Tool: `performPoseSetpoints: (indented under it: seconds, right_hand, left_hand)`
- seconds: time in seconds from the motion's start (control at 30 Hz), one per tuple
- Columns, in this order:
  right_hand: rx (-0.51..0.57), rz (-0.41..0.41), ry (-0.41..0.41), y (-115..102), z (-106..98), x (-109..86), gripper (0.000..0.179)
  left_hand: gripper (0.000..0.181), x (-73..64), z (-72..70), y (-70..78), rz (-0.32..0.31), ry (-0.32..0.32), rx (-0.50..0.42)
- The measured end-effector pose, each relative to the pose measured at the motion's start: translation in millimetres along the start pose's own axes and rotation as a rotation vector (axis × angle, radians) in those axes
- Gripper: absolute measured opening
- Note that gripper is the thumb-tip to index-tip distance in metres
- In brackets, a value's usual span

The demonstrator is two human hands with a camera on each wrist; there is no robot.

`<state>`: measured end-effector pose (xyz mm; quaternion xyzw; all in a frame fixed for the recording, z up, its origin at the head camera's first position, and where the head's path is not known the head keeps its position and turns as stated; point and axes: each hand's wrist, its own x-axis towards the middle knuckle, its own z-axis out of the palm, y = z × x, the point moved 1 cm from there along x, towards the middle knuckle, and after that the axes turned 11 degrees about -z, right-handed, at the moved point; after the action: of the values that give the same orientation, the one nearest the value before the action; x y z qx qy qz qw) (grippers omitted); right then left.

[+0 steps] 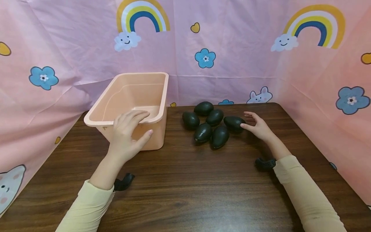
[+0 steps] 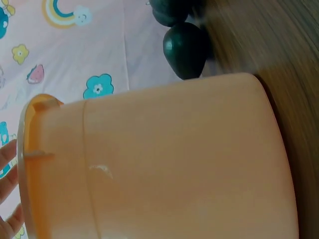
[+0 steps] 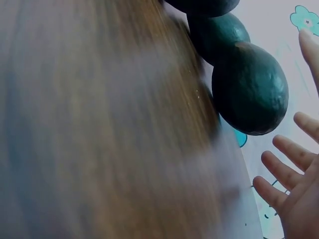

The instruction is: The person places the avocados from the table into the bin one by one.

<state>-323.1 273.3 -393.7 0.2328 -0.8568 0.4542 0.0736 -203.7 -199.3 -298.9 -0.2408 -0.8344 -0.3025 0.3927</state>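
Several dark green avocados (image 1: pixel 219 137) lie in a loose cluster on the wooden table. My right hand (image 1: pixel 258 127) is at the right end of the cluster, fingers spread beside the rightmost avocado (image 1: pixel 233 123); its thumb overlaps that avocado in the head view. In the right wrist view the fingers are apart, with an avocado (image 3: pixel 250 89) just off their tips. To the left stands a peach plastic bin (image 1: pixel 162 135). My left hand (image 1: pixel 124 137) hovers at the bin's near rim, fingers relaxed and thumb apart, gripping nothing. The left wrist view shows the bin's outer wall (image 2: pixel 174 164) beside the fingers.
The brown wooden table (image 1: pixel 185 187) spreads in front of me. Behind it and along both sides hangs a pink cloth (image 1: pixel 232 42) printed with rainbows and flowers. A black wrist strap part (image 1: pixel 124 182) shows below the left hand, another (image 1: pixel 265 164) below the right.
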Motion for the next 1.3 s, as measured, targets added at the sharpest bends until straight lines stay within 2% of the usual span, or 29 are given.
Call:
performPoseSetpoints:
  seconds: [0.17, 0.37, 0.57, 1.1, 1.3]
  right_hand:
    - [0.019, 0.006, -0.008, 1.5, -0.2, 1.4, 0.068]
    - [0.027, 0.023, -0.028, -0.2, 1.0, 1.6, 0.068]
    - [0.027, 0.029, -0.040, -3.0, 1.9, 2.2, 0.069]
    - [0.008, 0.048, -0.073, 0.5, 3.5, 5.1, 0.073]
    - [0.002, 0.051, -0.076, 0.3, 4.6, 6.1, 0.074]
  left_hand:
    - [0.050, -1.7, -4.1, -3.6, -0.001, 0.019, 0.005]
    - [0.050, -5.1, -7.9, -7.7, -0.018, 0.084, 0.019]
    - [0.048, -10.7, -10.7, -13.3, -0.035, 0.116, 0.051]
    - [0.035, -16.3, -11.2, -21.5, -0.055, 0.178, 0.087]
    - [0.031, -18.0, -8.2, -21.2, -0.093, 0.217, 0.077]
